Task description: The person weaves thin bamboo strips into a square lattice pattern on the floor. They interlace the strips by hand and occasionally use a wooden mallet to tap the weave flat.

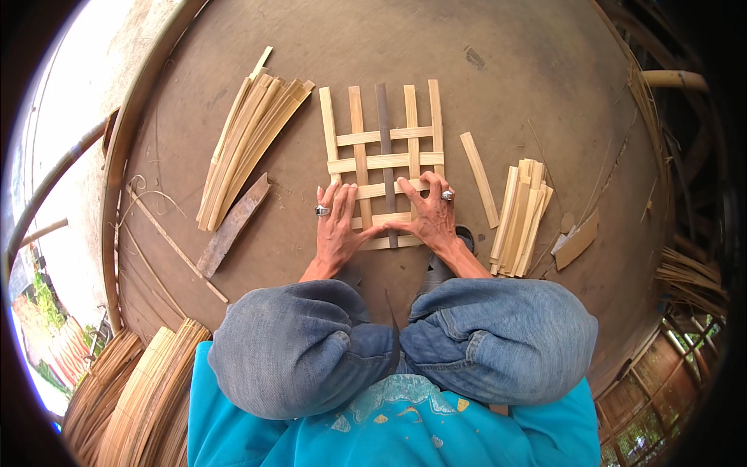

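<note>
On the brown floor before my knees lies an open lattice of flat bamboo strips (397,161). Several pale upright strips cross several pale crosswise ones, and one upright strip in the middle is dark (383,117). My left hand (338,226) rests at the lattice's lower left, its fingertips at the outer upright strip and a silver ring on one finger. On the lower right is my right hand (433,222), also ringed, its fingertips on a crosswise strip. Both hands have thumb and forefinger stretched apart; the thumb tips meet near the dark strip.
A long bundle of bamboo strips (253,144) lies left, beside a dark flat slab (233,226). To the right are a loose strip (479,179), a shorter bundle (517,218) and a brown scrap (577,240). More bundled strips (152,389) stand by my left knee.
</note>
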Available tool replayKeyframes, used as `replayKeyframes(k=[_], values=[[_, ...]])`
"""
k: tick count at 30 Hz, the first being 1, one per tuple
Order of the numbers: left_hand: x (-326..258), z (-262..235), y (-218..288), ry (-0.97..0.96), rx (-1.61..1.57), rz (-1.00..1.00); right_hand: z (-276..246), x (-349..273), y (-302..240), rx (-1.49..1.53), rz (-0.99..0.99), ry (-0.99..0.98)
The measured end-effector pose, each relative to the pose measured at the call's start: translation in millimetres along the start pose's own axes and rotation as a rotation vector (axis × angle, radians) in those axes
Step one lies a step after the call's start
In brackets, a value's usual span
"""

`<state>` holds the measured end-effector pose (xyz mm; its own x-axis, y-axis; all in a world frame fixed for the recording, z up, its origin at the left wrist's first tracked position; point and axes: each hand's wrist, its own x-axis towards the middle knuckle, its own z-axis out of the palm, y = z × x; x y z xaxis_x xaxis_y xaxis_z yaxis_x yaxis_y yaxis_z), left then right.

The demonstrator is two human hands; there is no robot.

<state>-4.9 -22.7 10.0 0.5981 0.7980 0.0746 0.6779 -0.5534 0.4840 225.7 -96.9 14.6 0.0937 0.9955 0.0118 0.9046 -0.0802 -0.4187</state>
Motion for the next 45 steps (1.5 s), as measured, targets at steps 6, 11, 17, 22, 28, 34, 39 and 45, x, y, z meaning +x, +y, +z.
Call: replayKeyframes(k=[6, 11, 17, 22, 28, 34, 39, 45], values=[[-2.8, -1.6, -2.4, -0.001, 0.009, -0.003, 6.2, 1.7, -1.7, 0.036, -0.008, 0.014], [1.5, 0.0, 4.1, -0.008, -0.014, 0.004, 1.5, -4.2, 4.7, 0.035, 0.01, 0.024], [-1.2, -2.7, 1.6, -0.008, -0.002, -0.02, 6.1, 0.1, 0.3, 0.057, -0.007, 0.031], [-5.4, -9.0, -0.8, 0.015, 0.024, -0.028, 6.7, 6.3, -6.1, 0.039, -0.063, 0.032], [2.7, -2.6, 2.9, 0.026, 0.005, 0.031, -3.1, -5.0, -0.9, -0.004, 0.02, -0.003], [-29.5, -43.4, -33.4, 0.315, -0.038, -0.13, -12.6, -2.2, -18.6, -0.017, -0.006, -0.044], [-96.0, -103.3, -117.3, 0.557, 0.308, -0.754, -22.1, -1.7, -21.0, -0.028, 0.006, 0.01], [-142.0, -147.7, -160.9, 0.18, 0.305, -0.792, -31.2, 10.2, -3.6, 0.02, 0.099, 0.095]])
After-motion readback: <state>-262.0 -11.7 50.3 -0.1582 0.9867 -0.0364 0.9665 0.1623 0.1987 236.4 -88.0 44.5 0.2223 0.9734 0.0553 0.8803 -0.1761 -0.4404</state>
